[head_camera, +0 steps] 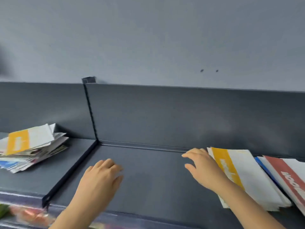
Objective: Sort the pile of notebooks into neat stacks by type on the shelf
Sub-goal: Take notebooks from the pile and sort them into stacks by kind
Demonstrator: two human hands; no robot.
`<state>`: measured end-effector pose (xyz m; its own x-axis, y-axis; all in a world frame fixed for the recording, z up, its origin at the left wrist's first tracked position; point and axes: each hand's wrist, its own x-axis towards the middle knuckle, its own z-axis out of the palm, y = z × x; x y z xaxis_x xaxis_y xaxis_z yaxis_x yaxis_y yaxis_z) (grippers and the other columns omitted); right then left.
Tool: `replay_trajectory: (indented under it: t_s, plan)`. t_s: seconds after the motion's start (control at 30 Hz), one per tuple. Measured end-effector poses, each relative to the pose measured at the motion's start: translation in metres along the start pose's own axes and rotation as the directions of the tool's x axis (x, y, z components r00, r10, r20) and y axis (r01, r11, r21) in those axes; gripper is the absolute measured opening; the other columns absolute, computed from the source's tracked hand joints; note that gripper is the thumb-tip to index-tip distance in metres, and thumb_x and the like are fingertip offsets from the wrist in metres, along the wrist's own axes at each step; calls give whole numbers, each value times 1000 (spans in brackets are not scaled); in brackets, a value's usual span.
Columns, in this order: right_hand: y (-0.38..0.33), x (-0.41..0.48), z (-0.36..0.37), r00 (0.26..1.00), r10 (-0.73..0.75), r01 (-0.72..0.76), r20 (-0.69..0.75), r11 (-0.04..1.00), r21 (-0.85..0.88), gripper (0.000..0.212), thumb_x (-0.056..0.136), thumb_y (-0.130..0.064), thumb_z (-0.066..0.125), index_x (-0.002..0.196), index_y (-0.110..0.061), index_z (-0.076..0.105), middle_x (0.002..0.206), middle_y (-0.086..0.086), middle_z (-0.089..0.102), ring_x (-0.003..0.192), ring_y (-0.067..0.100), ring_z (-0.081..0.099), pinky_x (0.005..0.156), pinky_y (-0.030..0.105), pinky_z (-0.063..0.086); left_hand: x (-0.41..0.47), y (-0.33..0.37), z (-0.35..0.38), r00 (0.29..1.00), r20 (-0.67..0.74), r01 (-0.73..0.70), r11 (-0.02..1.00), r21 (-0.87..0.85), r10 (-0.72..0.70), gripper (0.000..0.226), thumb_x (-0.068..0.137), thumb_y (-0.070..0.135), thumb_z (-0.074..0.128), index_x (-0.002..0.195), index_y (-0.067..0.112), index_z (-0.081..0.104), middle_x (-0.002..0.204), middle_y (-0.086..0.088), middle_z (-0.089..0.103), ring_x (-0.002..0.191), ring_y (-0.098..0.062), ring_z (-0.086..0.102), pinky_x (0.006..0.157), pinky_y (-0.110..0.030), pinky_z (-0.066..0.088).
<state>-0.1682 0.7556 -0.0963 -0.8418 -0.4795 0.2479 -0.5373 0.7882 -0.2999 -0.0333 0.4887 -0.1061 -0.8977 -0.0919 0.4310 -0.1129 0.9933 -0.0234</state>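
Note:
A messy pile of notebooks (31,149) lies on the left section of the dark grey shelf (148,176), topped by a yellow-and-white one. On the right, a stack of yellow-and-white notebooks (247,176) lies flat, with a red-and-white notebook (290,177) beside it over a blue-edged one (262,166). My right hand (204,167) rests with spread fingers against the left edge of the yellow-and-white stack. My left hand (100,177) hovers over the bare middle of the shelf, fingers loosely curled, holding nothing.
A thin black divider (71,171) separates the left section from the middle one. The shelf's back panel (165,116) rises behind, with a grey wall above. Blurred colourful goods (29,214) show on a lower level at the bottom left.

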Motion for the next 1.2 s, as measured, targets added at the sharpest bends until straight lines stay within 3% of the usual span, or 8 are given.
replay_trajectory:
  t_s: [0.13, 0.3, 0.4, 0.57, 0.87, 0.97, 1.07, 1.2]
  plan:
    - [-116, 33, 59, 984, -152, 148, 89, 988, 52, 37, 96, -25, 50, 133, -25, 51, 135, -14, 47, 127, 10, 36, 104, 24, 31, -58, -123, -23, 984, -23, 177, 980, 93, -176, 8, 72, 35, 75, 76, 29, 72, 72, 7, 63, 64, -22, 66, 49, -31, 51]
    - [-228, 70, 113, 944, -256, 240, 208, 966, 97, 39, 96, -28, 48, 135, -29, 47, 137, -13, 45, 130, 15, 34, 106, 31, 35, -118, -232, -52, 896, 130, 404, 901, 160, -425, 23, 68, 31, 85, 89, 30, 77, 85, 8, 71, 75, -18, 69, 57, -32, 56]
    - [-282, 92, 135, 917, -316, 300, 244, 949, 100, 40, 97, -28, 46, 138, -25, 46, 138, -10, 46, 130, 15, 34, 105, 29, 32, -138, -271, -60, 877, 118, 439, 876, 199, -467, 32, 58, 31, 91, 87, 28, 77, 83, 6, 73, 71, -20, 70, 53, -32, 56]
    - [-335, 128, 174, 903, -322, 272, 286, 941, 199, 45, 96, -33, 50, 138, -20, 44, 139, -4, 47, 131, 16, 37, 106, 31, 34, -136, -313, -42, 853, 132, 484, 861, 157, -504, 41, 97, 44, 46, 137, 35, 50, 137, 12, 52, 127, -13, 48, 101, -28, 42]
    - [-388, 244, 220, 961, -188, 92, 203, 910, 405, 48, 94, -43, 50, 132, -13, 49, 130, 5, 53, 122, 24, 46, 93, 34, 41, -63, -386, 2, 794, 258, 567, 824, 8, -550, 42, 100, 44, 39, 138, 29, 47, 135, 11, 53, 124, -10, 48, 101, -25, 41]
    - [-402, 282, 229, 959, -139, 43, 248, 933, 356, 45, 92, -50, 47, 109, -9, 53, 107, 5, 53, 108, 26, 49, 76, 33, 40, -38, -408, 19, 719, 353, 683, 701, -203, -598, 36, 99, 44, 43, 121, 20, 57, 114, 7, 62, 104, -13, 57, 92, -26, 44]
    - [-418, 308, 235, 930, -113, 13, 349, 961, 278, 54, 87, -56, 52, 111, -7, 53, 115, 5, 56, 107, 25, 52, 80, 35, 43, -16, -429, 33, 639, 407, 769, 542, -339, -653, 37, 98, 46, 43, 86, 13, 53, 82, 1, 55, 72, -15, 49, 71, -30, 43]
    - [-437, 327, 245, 870, -109, 25, 481, 984, 177, 56, 77, -53, 67, 117, -15, 60, 119, 2, 64, 110, 22, 58, 88, 35, 50, 7, -458, 47, 462, 543, 853, 184, -488, -701, 47, 97, 48, 45, 108, 4, 59, 97, -9, 58, 88, -23, 59, 81, -32, 49]
